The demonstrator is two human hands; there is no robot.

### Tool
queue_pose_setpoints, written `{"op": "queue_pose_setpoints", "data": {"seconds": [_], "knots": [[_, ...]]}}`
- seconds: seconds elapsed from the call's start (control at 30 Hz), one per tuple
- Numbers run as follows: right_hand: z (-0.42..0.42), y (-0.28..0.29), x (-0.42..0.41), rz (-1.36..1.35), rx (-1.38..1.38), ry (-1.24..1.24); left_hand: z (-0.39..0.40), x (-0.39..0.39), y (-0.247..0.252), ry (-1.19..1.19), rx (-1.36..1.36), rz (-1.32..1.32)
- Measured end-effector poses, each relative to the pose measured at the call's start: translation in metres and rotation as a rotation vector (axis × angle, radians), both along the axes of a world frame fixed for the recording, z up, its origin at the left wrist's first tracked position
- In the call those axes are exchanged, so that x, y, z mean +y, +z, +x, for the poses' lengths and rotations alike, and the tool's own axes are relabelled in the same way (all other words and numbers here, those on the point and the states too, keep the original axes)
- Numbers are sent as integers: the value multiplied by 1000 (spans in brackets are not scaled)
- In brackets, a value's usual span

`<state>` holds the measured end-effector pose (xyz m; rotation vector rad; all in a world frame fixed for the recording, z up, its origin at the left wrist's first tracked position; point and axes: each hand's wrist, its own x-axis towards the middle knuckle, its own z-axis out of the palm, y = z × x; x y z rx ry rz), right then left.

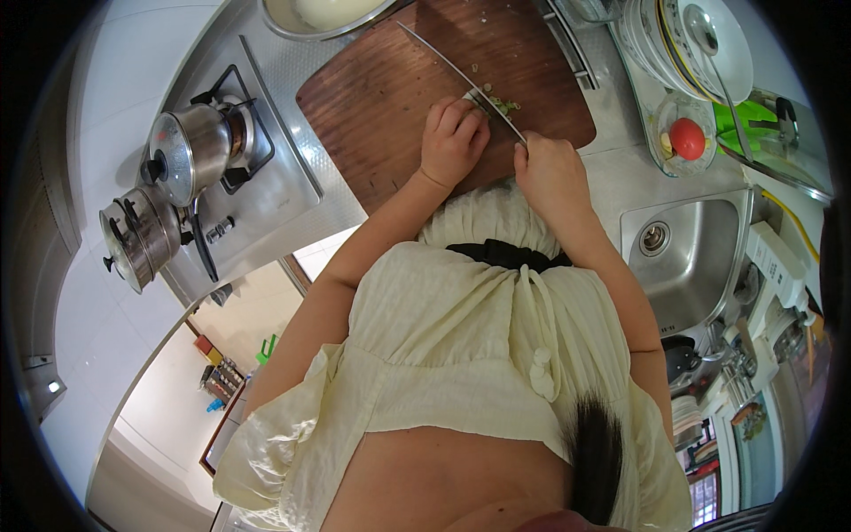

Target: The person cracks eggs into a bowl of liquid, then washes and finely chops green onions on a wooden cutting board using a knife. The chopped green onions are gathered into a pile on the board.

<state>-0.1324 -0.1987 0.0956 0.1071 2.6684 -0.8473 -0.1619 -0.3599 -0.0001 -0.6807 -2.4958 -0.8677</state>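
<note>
A kitchen knife lies across the view above a dark wooden cutting board, its blade pointing up and to the left. My right hand is closed around its handle, near the board's lower right edge. With bent fingers, my left hand presses a piece of green onion against the board, close beside the blade. Small cut green rings lie on the far side of the blade, with a few more scraps scattered farther up the board.
A metal bowl touches the board's upper left. Left is a gas stove with a lidded saucepan and a stacked steamer pot. Right are stacked plates, a glass bowl with a red tomato, and a steel sink.
</note>
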Motion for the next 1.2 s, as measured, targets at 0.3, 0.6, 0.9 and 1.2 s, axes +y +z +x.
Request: {"op": "queue_pose_setpoints", "data": {"seconds": [0.3,0.6,0.9,1.2], "knots": [[10,-2,2,-39,37,-29,-1,-1,-3,-19,20,-36],[13,11,0,-4,28,-2,-3,-3,-3,-19,14,-27],[25,24,9,35,-77,-13,-4,-3,-2,-21,12,-57],[29,31,14,96,-126,17,-1,-2,-3,4,6,-49]]}}
